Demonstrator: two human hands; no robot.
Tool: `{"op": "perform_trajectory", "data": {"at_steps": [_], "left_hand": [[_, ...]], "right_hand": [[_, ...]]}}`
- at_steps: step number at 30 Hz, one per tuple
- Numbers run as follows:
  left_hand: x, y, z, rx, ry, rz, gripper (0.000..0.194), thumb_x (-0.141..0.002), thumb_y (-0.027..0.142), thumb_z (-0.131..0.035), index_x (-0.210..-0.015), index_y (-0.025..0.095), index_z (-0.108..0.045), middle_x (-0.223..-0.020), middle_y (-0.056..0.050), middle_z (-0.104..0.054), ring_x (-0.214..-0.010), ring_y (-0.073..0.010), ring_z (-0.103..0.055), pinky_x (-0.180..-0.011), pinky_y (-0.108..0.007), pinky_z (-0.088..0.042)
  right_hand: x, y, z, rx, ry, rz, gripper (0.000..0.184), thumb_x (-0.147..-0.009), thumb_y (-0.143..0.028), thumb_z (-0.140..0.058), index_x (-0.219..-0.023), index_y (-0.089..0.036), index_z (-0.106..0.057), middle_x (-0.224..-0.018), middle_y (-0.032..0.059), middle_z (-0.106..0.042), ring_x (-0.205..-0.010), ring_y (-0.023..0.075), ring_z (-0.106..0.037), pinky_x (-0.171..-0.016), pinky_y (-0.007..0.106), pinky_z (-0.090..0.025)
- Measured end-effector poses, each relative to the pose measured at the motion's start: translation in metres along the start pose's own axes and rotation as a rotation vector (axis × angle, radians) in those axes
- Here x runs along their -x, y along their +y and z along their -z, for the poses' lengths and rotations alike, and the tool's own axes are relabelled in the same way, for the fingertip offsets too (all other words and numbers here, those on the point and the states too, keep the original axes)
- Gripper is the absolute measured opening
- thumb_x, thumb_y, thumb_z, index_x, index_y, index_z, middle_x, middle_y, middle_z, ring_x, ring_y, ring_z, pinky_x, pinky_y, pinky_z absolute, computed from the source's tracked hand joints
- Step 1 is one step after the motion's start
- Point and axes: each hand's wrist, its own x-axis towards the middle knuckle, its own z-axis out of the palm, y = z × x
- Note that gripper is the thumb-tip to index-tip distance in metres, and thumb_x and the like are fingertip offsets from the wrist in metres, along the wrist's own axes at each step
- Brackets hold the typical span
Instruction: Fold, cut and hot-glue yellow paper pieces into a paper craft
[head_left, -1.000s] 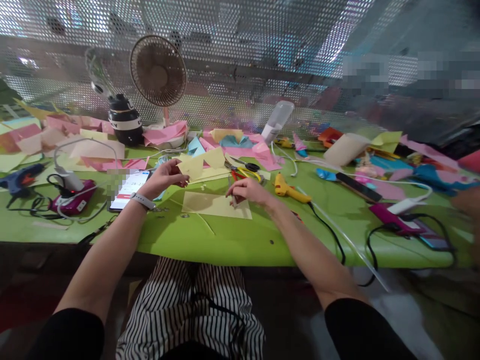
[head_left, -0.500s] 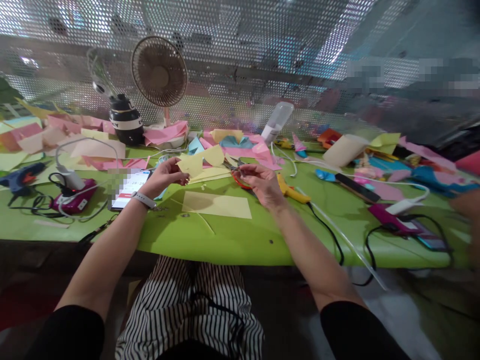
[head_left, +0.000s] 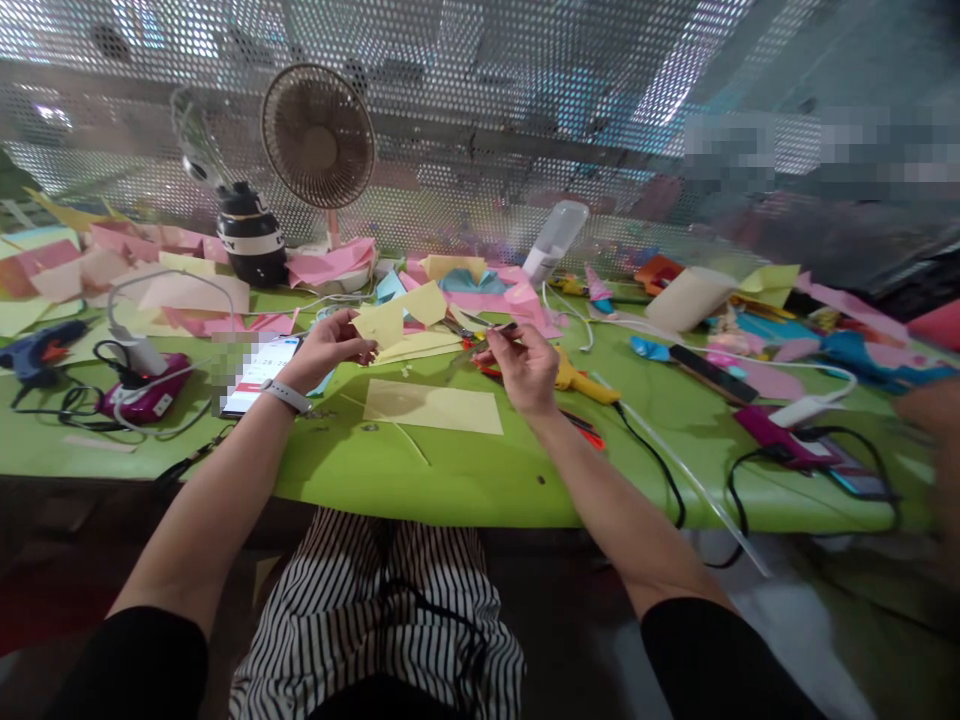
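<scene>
My left hand point(head_left: 335, 350) pinches a folded piece of yellow paper point(head_left: 401, 315) by its left edge, above other yellow paper on the green table. To the right, the fingers of my right hand point(head_left: 525, 368) close on a slim dark metal tool point(head_left: 504, 328). Its exact kind is unclear. Beneath that hand and wrist, red-and-black handles point(head_left: 586, 430) show on the table; the hand hides part of them. A flat yellow paper rectangle point(head_left: 435, 406) lies between my forearms, with a thin yellow strip point(head_left: 409, 440) at its left.
A lit phone point(head_left: 261, 375) lies by my left wrist. Power strips point(head_left: 154, 390) with cords sit at both sides. A yellow glue gun point(head_left: 589, 383) is right of my right hand. The fan point(head_left: 319, 135), black bottle point(head_left: 253, 235) and coloured paper scraps line the back.
My right hand has turned and shifted slightly left, its fingers now raised around the tool. More of the red-and-black handles shows behind the wrist. My left hand stays nearly still with the paper.
</scene>
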Motion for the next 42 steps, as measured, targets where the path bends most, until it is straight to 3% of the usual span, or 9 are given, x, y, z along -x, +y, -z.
{"op": "perform_trajectory", "data": {"at_steps": [7, 11, 16, 20, 33, 42], "left_hand": [[0.000, 0.002, -0.002, -0.021, -0.004, 0.011, 0.038, -0.067, 0.020, -0.082, -0.093, 0.016, -0.056, -0.068, -0.001, -0.071, -0.057, -0.0117, -0.066, -0.055, -0.021, -0.053], [0.001, 0.001, -0.001, -0.034, -0.014, 0.011, 0.036, -0.068, 0.020, -0.083, -0.094, 0.015, -0.058, -0.068, 0.000, -0.071, -0.058, -0.0111, -0.066, -0.058, -0.022, -0.054], [0.000, 0.000, -0.001, -0.052, -0.023, 0.025, 0.036, -0.068, 0.021, -0.083, -0.096, 0.014, -0.060, -0.070, -0.002, -0.072, -0.059, -0.0112, -0.066, -0.059, -0.022, -0.055], [0.000, 0.000, -0.002, -0.052, -0.025, 0.023, 0.036, -0.068, 0.021, -0.083, -0.095, 0.014, -0.060, -0.070, -0.002, -0.071, -0.059, -0.0115, -0.066, -0.059, -0.023, -0.054], [0.001, 0.000, -0.004, -0.060, -0.050, 0.034, 0.036, -0.069, 0.021, -0.083, -0.096, 0.014, -0.061, -0.071, -0.003, -0.071, -0.061, -0.0120, -0.066, -0.060, -0.024, -0.055], [0.000, -0.002, -0.004, -0.057, -0.060, 0.038, 0.037, -0.070, 0.021, -0.081, -0.099, 0.013, -0.061, -0.074, -0.004, -0.072, -0.062, -0.0128, -0.068, -0.060, -0.024, -0.056]], "right_hand": [[0.002, 0.005, -0.005, 0.278, -0.191, -0.017, 0.036, -0.082, -0.058, -0.068, -0.080, -0.022, -0.063, -0.060, -0.0009, -0.065, -0.045, 0.0147, -0.061, -0.050, 0.028, -0.053], [-0.001, 0.010, -0.004, 0.337, -0.337, -0.116, 0.036, -0.080, -0.056, -0.070, -0.074, -0.021, -0.068, -0.060, 0.0025, -0.069, -0.052, 0.0198, -0.068, -0.055, 0.031, -0.056], [0.001, 0.026, -0.018, 0.023, -0.276, -0.286, 0.047, -0.071, -0.066, -0.074, -0.086, -0.021, -0.074, -0.076, 0.0050, -0.078, -0.073, 0.0241, -0.076, -0.073, 0.037, -0.063], [0.006, 0.034, -0.029, -0.098, -0.329, -0.385, 0.052, -0.063, -0.067, -0.080, -0.083, -0.019, -0.075, -0.078, 0.0051, -0.078, -0.073, 0.0222, -0.076, -0.079, 0.039, -0.063], [0.006, 0.045, -0.029, -0.155, -0.311, -0.454, 0.053, -0.060, -0.064, -0.083, -0.083, -0.017, -0.073, -0.071, 0.0030, -0.077, -0.067, 0.0189, -0.075, -0.069, 0.033, -0.062], [0.007, 0.042, -0.028, -0.138, -0.321, -0.451, 0.054, -0.062, -0.064, -0.082, -0.086, -0.016, -0.072, -0.074, 0.0057, -0.077, -0.072, 0.0213, -0.076, -0.073, 0.035, -0.063]]}}
